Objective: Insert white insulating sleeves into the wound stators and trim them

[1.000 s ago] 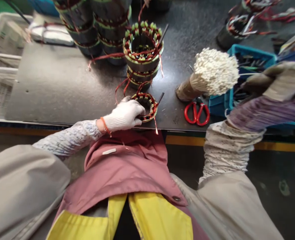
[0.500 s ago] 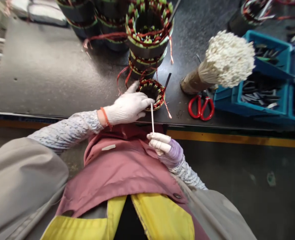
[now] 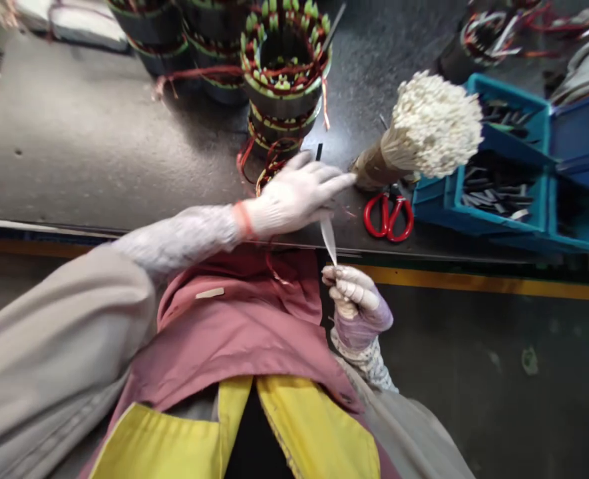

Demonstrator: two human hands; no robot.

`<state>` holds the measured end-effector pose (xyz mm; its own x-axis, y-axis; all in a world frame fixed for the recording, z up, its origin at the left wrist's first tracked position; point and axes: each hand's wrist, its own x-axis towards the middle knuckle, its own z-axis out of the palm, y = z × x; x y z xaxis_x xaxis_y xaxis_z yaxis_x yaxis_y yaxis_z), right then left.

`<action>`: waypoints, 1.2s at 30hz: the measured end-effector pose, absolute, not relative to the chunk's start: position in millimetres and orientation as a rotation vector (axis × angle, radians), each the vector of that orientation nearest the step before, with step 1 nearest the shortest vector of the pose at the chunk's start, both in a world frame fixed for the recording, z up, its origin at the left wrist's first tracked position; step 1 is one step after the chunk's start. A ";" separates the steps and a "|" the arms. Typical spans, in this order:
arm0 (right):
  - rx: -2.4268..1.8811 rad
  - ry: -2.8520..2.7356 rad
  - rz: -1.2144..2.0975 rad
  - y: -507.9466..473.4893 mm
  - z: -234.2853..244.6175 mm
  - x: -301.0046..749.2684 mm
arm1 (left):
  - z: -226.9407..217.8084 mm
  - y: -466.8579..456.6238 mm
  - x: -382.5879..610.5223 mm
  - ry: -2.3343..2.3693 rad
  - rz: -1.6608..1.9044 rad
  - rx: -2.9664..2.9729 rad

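My left hand [image 3: 299,193] wears a white glove and reaches right over the bench edge, fingers stretched out, blurred by motion. It covers most of a small stator ring [image 3: 269,174] wound with red and copper wire. My right hand [image 3: 351,299], in a white and purple glove, sits below the bench edge with its fingers pinched on a thin white stick [image 3: 328,236] that points up toward the left hand. A bundle of white sticks [image 3: 426,130] bound in brown paper lies just right of the left fingertips.
Taller stacked stators [image 3: 281,73] stand behind the ring on the dark bench [image 3: 99,153]. Red-handled scissors [image 3: 388,216] lie near the front edge. Blue bins [image 3: 504,179] with dark parts sit at right. Another stator [image 3: 474,43] is at the far right back.
My left hand has lifted off the ring's side and swung right with fingers extended. My right hand, which came in with a white stick half a second ago, has shifted slightly right.
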<state>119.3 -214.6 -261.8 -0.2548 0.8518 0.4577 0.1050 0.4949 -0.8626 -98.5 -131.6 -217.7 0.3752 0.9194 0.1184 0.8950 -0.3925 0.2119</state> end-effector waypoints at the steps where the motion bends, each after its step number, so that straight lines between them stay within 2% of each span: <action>1: -0.819 -1.722 0.942 -214.7 -263.2 124.4 | -224.2 -148.9 -106.8 1.757 0.512 2.411; 4: -0.679 -1.812 1.111 -208.4 -268.5 130.9 | -240.5 -186.8 -130.5 1.930 0.503 2.254; 8: -0.599 -1.874 1.201 -200.5 -273.1 126.5 | -242.3 -183.8 -144.5 1.763 0.248 2.381; 14: -0.628 -2.031 0.908 -204.2 -272.1 129.8 | -234.2 -167.0 -143.4 1.700 0.239 2.420; 19: -0.602 -1.866 1.092 -207.6 -262.7 126.6 | -248.5 -174.6 -149.1 1.650 0.468 2.385; 23: -0.554 -1.913 1.115 -210.4 -263.5 116.5 | -257.1 -178.0 -147.4 1.640 0.665 2.341; 30: -0.603 -1.889 1.210 -215.8 -276.4 108.1 | -243.8 -180.7 -143.0 1.825 0.536 2.255; 36: -0.680 -1.871 1.202 -213.0 -278.2 99.9 | -251.0 -178.1 -150.6 1.726 0.555 2.275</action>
<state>99.9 -213.0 -278.2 -0.5410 0.7728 0.3318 0.0197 0.4060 -0.9137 -150.6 -178.1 -251.0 0.2339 0.9594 0.1578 0.8715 -0.2788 0.4035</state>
